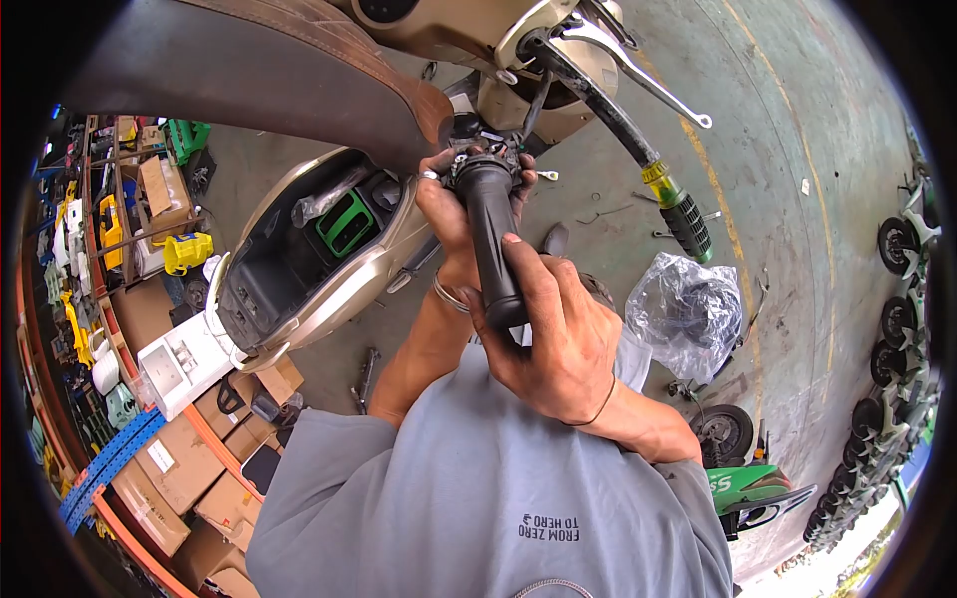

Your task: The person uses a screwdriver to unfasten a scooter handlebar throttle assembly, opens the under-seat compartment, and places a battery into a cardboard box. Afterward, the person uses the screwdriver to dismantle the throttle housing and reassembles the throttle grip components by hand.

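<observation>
A black rubber handlebar grip [488, 214] points toward my chest from a dark switch housing [485, 149] with exposed parts. My left hand [449, 204] is wrapped round the grip's far end just below the housing, thumb on one side and fingertips showing on the other. My right hand [558, 334] holds the near end of the same grip between thumb and fingers, index finger lying along its side. Farther right, the scooter's other grip [686, 224], black with a clear yellow-green collar, sits on a bare handlebar [603, 105] below a silver brake lever [648, 80].
A brown seat [269, 85] stands raised at upper left over the open storage compartment [289, 264]. A clear plastic bag [688, 314] and scattered tools lie on the floor. Shelves with cardboard boxes [169, 463] line the left; wheels [897, 244] line the right.
</observation>
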Action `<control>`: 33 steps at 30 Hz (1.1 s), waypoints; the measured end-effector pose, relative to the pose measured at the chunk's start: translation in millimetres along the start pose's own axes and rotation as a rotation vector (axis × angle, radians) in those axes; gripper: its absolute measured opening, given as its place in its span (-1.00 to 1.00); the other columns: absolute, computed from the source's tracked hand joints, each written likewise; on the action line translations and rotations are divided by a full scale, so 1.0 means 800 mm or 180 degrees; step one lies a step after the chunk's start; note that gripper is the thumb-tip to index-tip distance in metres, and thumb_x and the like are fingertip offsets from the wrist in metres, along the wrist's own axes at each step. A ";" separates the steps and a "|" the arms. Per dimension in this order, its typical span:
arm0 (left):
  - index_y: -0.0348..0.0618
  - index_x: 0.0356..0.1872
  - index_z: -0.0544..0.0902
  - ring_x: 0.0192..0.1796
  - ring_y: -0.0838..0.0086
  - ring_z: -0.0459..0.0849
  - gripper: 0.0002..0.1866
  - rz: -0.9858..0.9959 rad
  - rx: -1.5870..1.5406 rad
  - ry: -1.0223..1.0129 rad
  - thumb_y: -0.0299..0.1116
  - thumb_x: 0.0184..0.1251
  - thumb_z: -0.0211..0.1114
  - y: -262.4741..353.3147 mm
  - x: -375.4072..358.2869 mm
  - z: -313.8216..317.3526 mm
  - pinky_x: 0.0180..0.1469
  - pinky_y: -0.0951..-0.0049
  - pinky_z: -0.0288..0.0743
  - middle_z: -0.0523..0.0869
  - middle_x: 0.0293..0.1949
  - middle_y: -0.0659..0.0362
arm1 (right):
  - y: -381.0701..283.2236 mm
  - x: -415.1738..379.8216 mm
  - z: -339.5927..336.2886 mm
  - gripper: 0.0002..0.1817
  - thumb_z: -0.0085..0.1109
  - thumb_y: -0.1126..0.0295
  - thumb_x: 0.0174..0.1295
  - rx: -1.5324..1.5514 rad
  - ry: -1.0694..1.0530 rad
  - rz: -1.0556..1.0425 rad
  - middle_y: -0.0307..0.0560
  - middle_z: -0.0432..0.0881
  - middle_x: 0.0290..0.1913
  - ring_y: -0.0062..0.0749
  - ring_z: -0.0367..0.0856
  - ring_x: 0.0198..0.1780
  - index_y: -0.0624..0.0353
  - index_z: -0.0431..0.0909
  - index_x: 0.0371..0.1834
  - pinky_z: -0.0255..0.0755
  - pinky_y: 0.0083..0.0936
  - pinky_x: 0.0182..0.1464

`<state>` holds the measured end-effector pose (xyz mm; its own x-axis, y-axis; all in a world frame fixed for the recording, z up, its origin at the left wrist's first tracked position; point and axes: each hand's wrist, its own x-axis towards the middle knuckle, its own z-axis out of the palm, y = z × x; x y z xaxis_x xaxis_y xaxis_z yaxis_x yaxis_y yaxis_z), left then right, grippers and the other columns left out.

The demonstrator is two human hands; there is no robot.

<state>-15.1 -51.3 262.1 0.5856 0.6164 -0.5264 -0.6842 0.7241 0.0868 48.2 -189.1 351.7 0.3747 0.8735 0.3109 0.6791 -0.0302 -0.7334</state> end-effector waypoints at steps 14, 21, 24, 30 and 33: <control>-0.30 -0.22 0.55 -0.15 -0.10 0.69 -0.58 -0.0265 -0.0467 -0.0010 -0.07 0.22 0.10 0.001 0.003 -0.006 0.01 0.03 0.72 0.62 -0.15 -0.32 | 0.000 -0.001 0.003 -0.32 0.58 0.38 -0.04 -0.0054 0.0008 -0.0148 -0.02 0.62 -0.28 -0.33 0.63 -0.48 0.32 0.54 0.21 0.51 -0.44 -0.49; -0.31 -0.22 0.56 -0.17 -0.10 0.69 -0.58 -0.0271 -0.0428 0.0012 -0.07 0.22 0.09 0.002 0.003 -0.005 0.01 0.04 0.73 0.62 -0.14 -0.36 | 0.000 -0.002 0.001 -0.27 0.57 0.44 -0.08 0.0026 -0.0103 -0.0191 -0.03 0.62 -0.27 -0.34 0.62 -0.47 0.32 0.54 0.25 0.51 -0.44 -0.49; -0.30 -0.23 0.56 -0.17 -0.09 0.70 -0.59 -0.0258 -0.0432 0.0007 -0.07 0.22 0.10 0.001 0.002 -0.004 0.01 0.05 0.73 0.62 -0.15 -0.36 | 0.003 -0.005 -0.001 -0.24 0.57 0.46 -0.10 0.0087 -0.0182 -0.0259 -0.03 0.62 -0.27 -0.35 0.62 -0.47 0.33 0.53 0.28 0.52 -0.44 -0.49; -0.27 -0.25 0.57 -0.19 -0.07 0.71 -0.63 -0.0138 -0.0336 0.0058 -0.10 0.23 0.11 -0.002 -0.002 0.002 -0.02 0.07 0.73 0.64 -0.17 -0.30 | 0.006 -0.008 -0.002 -0.25 0.58 0.48 -0.14 0.0129 -0.0174 -0.0394 -0.03 0.62 -0.27 -0.37 0.64 -0.44 0.36 0.55 0.25 0.54 -0.45 -0.50; -0.29 -0.27 0.57 -0.13 -0.01 0.66 -0.64 -0.0039 -0.0242 0.0046 -0.12 0.24 0.16 -0.006 -0.005 0.006 -0.01 0.13 0.70 0.62 -0.17 -0.24 | 0.007 -0.010 -0.005 -0.26 0.58 0.49 -0.15 0.0132 -0.0166 -0.0431 -0.02 0.63 -0.28 -0.38 0.64 -0.44 0.38 0.57 0.23 0.54 -0.47 -0.50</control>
<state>-11.9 -55.7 267.9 0.5882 0.6027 -0.5393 -0.7084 0.7056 0.0160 51.1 -198.1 347.4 0.2474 0.8923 0.3776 0.6941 0.1087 -0.7116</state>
